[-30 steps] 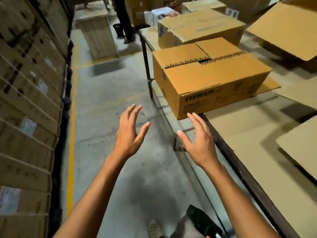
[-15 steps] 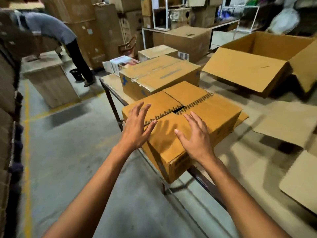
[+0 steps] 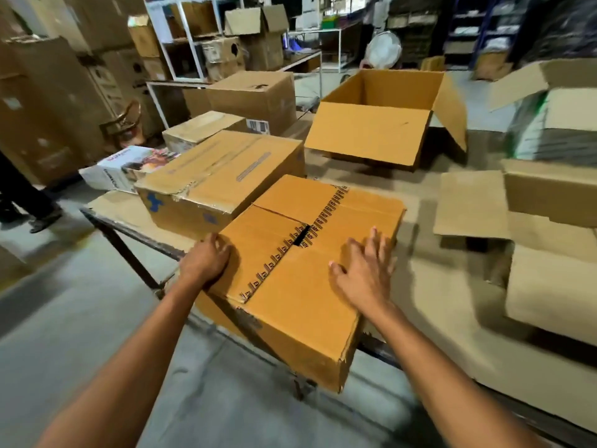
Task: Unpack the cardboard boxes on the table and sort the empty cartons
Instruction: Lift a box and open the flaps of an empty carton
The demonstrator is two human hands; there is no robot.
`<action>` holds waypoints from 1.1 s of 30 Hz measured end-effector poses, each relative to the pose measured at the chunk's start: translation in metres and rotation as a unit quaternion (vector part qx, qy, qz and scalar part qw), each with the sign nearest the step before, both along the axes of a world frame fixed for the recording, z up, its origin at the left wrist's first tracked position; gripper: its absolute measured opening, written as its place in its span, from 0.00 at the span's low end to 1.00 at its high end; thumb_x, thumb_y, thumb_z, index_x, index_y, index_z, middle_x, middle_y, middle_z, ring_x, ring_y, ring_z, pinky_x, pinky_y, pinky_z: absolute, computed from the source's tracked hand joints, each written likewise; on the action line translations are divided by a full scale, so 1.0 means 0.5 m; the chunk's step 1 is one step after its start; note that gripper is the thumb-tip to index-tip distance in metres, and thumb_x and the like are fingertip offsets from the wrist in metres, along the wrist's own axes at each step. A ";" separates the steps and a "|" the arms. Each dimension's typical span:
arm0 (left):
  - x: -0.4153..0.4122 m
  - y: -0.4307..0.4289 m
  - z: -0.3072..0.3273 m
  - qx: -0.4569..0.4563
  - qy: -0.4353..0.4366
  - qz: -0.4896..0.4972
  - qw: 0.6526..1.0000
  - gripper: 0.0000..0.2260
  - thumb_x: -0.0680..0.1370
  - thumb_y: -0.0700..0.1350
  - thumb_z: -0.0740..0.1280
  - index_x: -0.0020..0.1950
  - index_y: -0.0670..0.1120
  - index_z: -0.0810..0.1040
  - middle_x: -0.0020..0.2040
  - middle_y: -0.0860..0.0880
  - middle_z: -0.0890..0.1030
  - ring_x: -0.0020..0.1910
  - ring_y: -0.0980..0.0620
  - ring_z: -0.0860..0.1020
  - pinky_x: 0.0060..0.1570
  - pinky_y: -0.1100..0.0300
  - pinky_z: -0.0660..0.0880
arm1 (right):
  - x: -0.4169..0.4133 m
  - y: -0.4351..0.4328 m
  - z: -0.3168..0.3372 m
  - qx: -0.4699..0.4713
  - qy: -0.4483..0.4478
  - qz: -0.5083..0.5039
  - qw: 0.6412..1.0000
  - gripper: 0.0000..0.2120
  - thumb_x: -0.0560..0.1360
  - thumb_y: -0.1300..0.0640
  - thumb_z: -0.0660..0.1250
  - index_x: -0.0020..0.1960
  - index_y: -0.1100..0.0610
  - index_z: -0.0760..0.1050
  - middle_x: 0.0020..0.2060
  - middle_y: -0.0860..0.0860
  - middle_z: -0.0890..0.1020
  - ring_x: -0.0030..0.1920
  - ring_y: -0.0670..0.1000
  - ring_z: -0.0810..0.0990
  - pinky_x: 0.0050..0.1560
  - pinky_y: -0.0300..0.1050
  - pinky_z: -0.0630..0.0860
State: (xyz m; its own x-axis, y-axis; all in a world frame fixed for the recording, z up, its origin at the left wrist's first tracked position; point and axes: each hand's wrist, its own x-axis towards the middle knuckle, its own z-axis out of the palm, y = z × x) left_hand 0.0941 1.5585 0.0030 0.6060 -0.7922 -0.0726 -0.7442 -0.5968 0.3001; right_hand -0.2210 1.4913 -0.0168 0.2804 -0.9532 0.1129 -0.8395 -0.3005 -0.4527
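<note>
- Centrally, a closed orange-brown cardboard box (image 3: pixel 300 286) sits at the near edge of the cardboard-covered desk (image 3: pixel 436 302), one corner overhanging.
- Left hand (image 3: pixel 203 261) grips its left top edge, fingers (image 3: pixel 222 246) curled.
- Right hand (image 3: pixel 365 273) lies flat on the lid, fingers (image 3: pixel 374 237) spread straight.

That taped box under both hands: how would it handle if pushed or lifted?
The taped box should feel stiff: its flaps look taped shut. Its near corner overhangs the table, so it could tip floorward. Weight can't be judged.
</note>
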 end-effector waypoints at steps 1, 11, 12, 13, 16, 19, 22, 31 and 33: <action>0.000 -0.006 -0.008 -0.008 -0.003 -0.013 1.000 0.25 0.82 0.61 0.56 0.72 0.45 0.66 0.65 0.38 0.77 0.62 0.36 0.77 0.62 0.40 0.74 | -0.004 -0.001 -0.007 0.019 -0.042 -0.058 0.997 0.29 0.78 0.41 0.64 0.75 0.51 0.65 0.80 0.59 0.50 0.79 0.64 0.49 0.73 0.68 0.54; -0.088 -0.057 -0.022 -0.065 -0.008 -0.195 0.979 0.26 0.81 0.60 0.60 0.74 0.47 0.70 0.64 0.38 0.76 0.62 0.37 0.75 0.60 0.47 0.73 | -0.160 -0.089 -0.007 0.189 -0.405 -0.262 0.855 0.35 0.67 0.42 0.73 0.71 0.52 0.71 0.60 0.51 0.80 0.54 0.55 0.80 0.51 0.49 0.77; -0.101 -0.057 -0.025 -0.097 -0.009 -0.197 0.976 0.24 0.80 0.60 0.61 0.71 0.47 0.73 0.64 0.39 0.76 0.62 0.38 0.75 0.59 0.47 0.73 | -0.181 -0.073 -0.011 0.194 -0.426 -0.264 0.843 0.29 0.70 0.42 0.71 0.67 0.54 0.74 0.57 0.53 0.82 0.50 0.55 0.82 0.45 0.47 0.77; -0.114 -0.058 -0.027 -0.128 -0.016 -0.199 0.971 0.23 0.80 0.60 0.61 0.69 0.46 0.75 0.64 0.40 0.76 0.62 0.39 0.74 0.59 0.47 0.73 | -0.193 -0.047 -0.012 0.200 -0.444 -0.258 0.835 0.21 0.75 0.45 0.68 0.64 0.55 0.76 0.54 0.53 0.83 0.47 0.53 0.82 0.41 0.45 0.76; -0.136 -0.056 -0.030 -0.179 -0.059 -0.264 0.946 0.25 0.80 0.62 0.59 0.67 0.46 0.76 0.68 0.42 0.75 0.65 0.41 0.72 0.61 0.46 0.71 | -0.198 0.040 -0.020 0.221 -0.491 -0.278 0.795 0.16 0.84 0.47 0.57 0.58 0.55 0.79 0.49 0.51 0.82 0.47 0.50 0.80 0.39 0.45 0.71; -0.169 -0.038 -0.037 -0.175 -0.055 -0.376 0.908 0.31 0.78 0.66 0.54 0.72 0.48 0.73 0.72 0.44 0.72 0.70 0.44 0.69 0.67 0.46 0.69 | -0.189 0.114 -0.069 0.241 -0.531 -0.359 0.729 0.12 0.81 0.56 0.60 0.42 0.57 0.76 0.38 0.55 0.78 0.39 0.54 0.75 0.38 0.46 0.70; -0.221 -0.013 -0.046 -0.179 -0.045 -0.446 0.876 0.32 0.79 0.68 0.49 0.72 0.49 0.72 0.73 0.46 0.71 0.72 0.47 0.67 0.69 0.46 0.68 | -0.169 0.169 -0.134 0.228 -0.533 -0.411 0.704 0.13 0.79 0.58 0.60 0.36 0.55 0.71 0.36 0.58 0.76 0.36 0.54 0.73 0.36 0.47 0.70; -0.259 -0.016 -0.051 -0.124 -0.044 -0.418 0.899 0.39 0.75 0.73 0.39 0.78 0.54 0.64 0.77 0.49 0.66 0.77 0.47 0.61 0.75 0.42 0.54 | -0.129 0.217 -0.129 0.346 -0.636 -0.405 0.559 0.17 0.83 0.46 0.54 0.63 0.54 0.74 0.58 0.59 0.81 0.60 0.62 0.78 0.63 0.63 0.74; -0.262 -0.017 -0.041 -0.112 -0.041 -0.410 0.904 0.40 0.74 0.73 0.37 0.78 0.56 0.62 0.78 0.49 0.64 0.78 0.48 0.59 0.75 0.43 0.53 | -0.123 0.217 -0.107 0.345 -0.654 -0.396 0.544 0.19 0.83 0.47 0.54 0.65 0.55 0.75 0.58 0.60 0.82 0.59 0.62 0.80 0.63 0.60 0.76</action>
